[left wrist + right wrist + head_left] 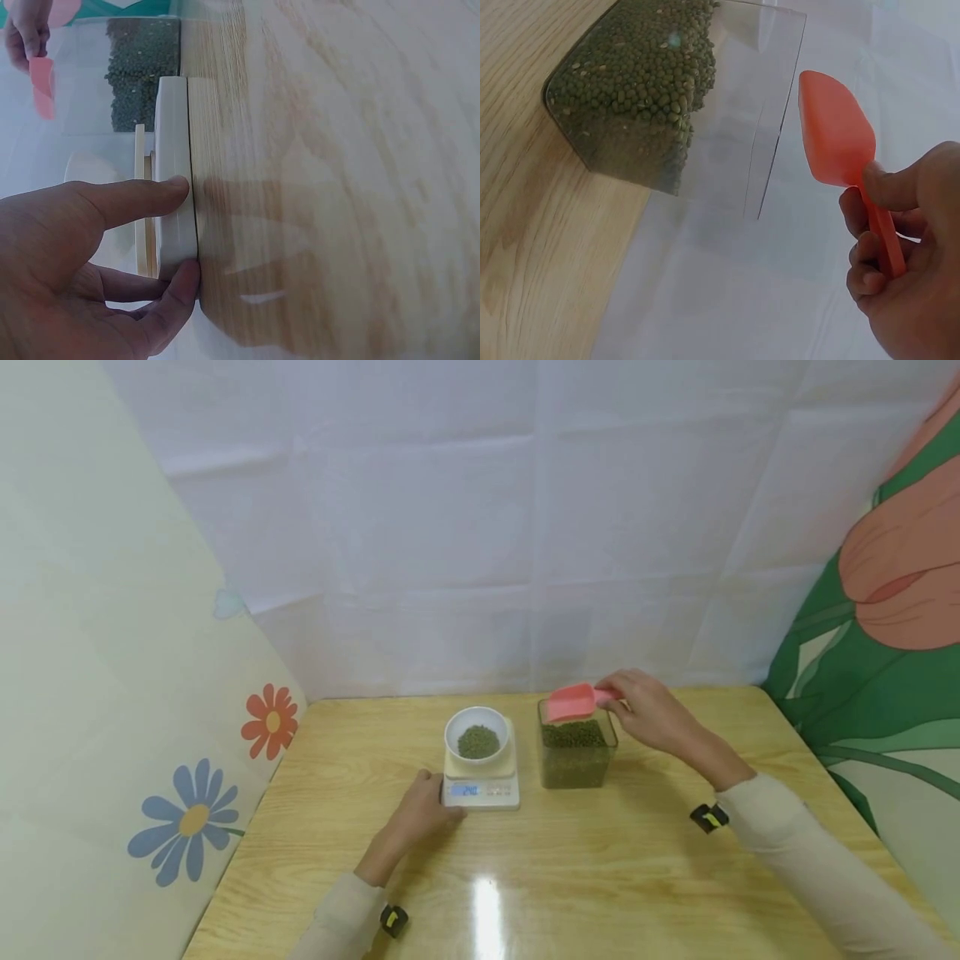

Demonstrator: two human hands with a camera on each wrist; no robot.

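My right hand [651, 710] grips the handle of a pink scoop [834, 129], holding it over the rim of a clear square container [573, 772]. Green mung beans [630, 90] fill the lower part of that container. To its left stands a white kitchen scale [495, 799] with a lit display. A white bowl [453, 727] sits on the scale's platform, with a small heap of mung beans [477, 742] inside. My left hand [422, 810] holds the scale's front left corner, thumb [161, 196] along the front edge and fingers round the side.
The wooden table [600, 868] reaches back to a pale hanging cloth [435, 552]. A flower-printed panel [150, 693] borders the left side, and one with large tulips [907, 552] borders the right. Black wrist straps show below both forearms.
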